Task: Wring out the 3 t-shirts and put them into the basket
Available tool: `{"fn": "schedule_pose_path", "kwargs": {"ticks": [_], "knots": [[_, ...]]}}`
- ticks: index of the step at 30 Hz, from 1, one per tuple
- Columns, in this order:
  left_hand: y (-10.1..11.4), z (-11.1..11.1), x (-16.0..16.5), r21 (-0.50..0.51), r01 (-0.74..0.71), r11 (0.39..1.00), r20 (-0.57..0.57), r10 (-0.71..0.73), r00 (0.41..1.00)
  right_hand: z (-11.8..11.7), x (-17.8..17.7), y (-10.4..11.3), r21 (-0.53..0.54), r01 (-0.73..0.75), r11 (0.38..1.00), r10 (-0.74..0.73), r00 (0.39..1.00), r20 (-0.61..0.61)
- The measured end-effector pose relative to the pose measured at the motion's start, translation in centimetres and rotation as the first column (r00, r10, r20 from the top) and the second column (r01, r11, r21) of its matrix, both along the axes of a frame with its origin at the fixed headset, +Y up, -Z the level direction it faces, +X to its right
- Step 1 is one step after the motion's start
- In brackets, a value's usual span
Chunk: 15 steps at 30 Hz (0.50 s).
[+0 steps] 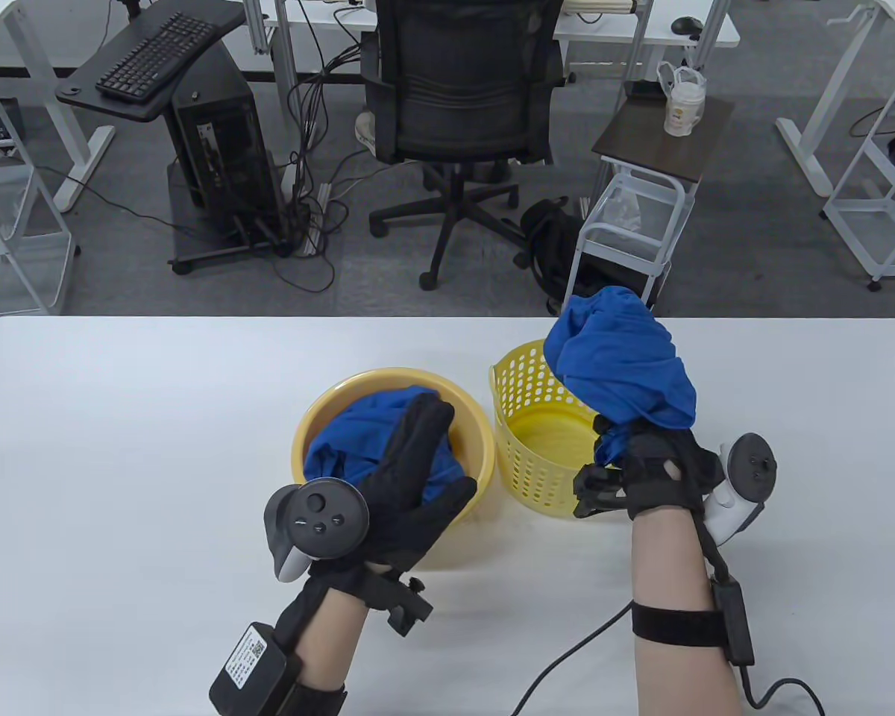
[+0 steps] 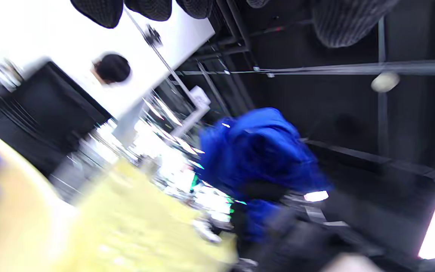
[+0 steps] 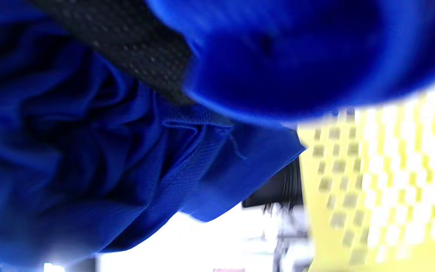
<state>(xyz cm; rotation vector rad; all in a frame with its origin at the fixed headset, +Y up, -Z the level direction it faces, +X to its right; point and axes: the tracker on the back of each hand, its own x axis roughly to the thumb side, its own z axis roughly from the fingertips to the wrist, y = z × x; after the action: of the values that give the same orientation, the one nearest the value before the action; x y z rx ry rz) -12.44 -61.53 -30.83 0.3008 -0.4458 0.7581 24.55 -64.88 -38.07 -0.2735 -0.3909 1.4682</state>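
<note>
Table view, right hand: fingers clenched round a bunched blue t-shirt, held up above the yellow perforated basket at centre-right of the white table.
Table view, left hand: fingers straight and spread, holding nothing, over the yellow bucket just left of the basket; more blue t-shirts lie inside.
Left wrist view: blurred; the raised t-shirt seems to hang right of the basket.
Right wrist view: blue cloth fills the left, basket wall at right.

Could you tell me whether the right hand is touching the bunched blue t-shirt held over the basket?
Touching: in the table view the right hand grips the blue t-shirt from below.
</note>
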Motion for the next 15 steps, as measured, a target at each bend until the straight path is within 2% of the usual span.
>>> {"fn": "schedule_pose_path", "kwargs": {"ticks": [1,4,6,9,10,13,15], "knots": [[-0.6,-0.6,-0.8,0.004,0.087,0.996,-0.091,-0.086,0.992,0.1,0.1,0.3,0.005,-0.078,0.997,0.077,0.997,0.027],[-2.1,-2.0,-2.6,-0.076,0.236,0.969,-0.225,-0.247,0.942,0.3,-0.6,0.9,0.003,-0.226,0.974,0.225,0.973,0.051],[-2.8,-2.7,-3.5,-0.150,0.314,0.937,-0.260,-0.344,0.902,0.2,-1.3,1.0,-0.009,-0.318,0.948,0.317,0.946,0.063],[-3.8,-3.4,-4.4,-0.276,0.426,0.861,-0.283,-0.497,0.820,0.0,-2.9,1.3,-0.027,-0.521,0.853,0.522,0.851,0.061],[-4.1,-3.6,-4.6,-0.306,0.446,0.841,-0.293,-0.529,0.796,0.0,-3.6,1.4,-0.008,-0.551,0.834,0.551,0.833,0.042],[-5.0,-4.2,-4.5,-0.368,0.516,0.773,-0.303,-0.625,0.720,0.3,-5.5,2.0,0.140,-0.550,0.823,0.561,0.826,-0.049],[-5.7,-4.6,-4.2,-0.399,0.560,0.726,-0.310,-0.682,0.663,0.7,-6.3,2.7,0.215,-0.564,0.798,0.582,0.812,-0.030]]}}
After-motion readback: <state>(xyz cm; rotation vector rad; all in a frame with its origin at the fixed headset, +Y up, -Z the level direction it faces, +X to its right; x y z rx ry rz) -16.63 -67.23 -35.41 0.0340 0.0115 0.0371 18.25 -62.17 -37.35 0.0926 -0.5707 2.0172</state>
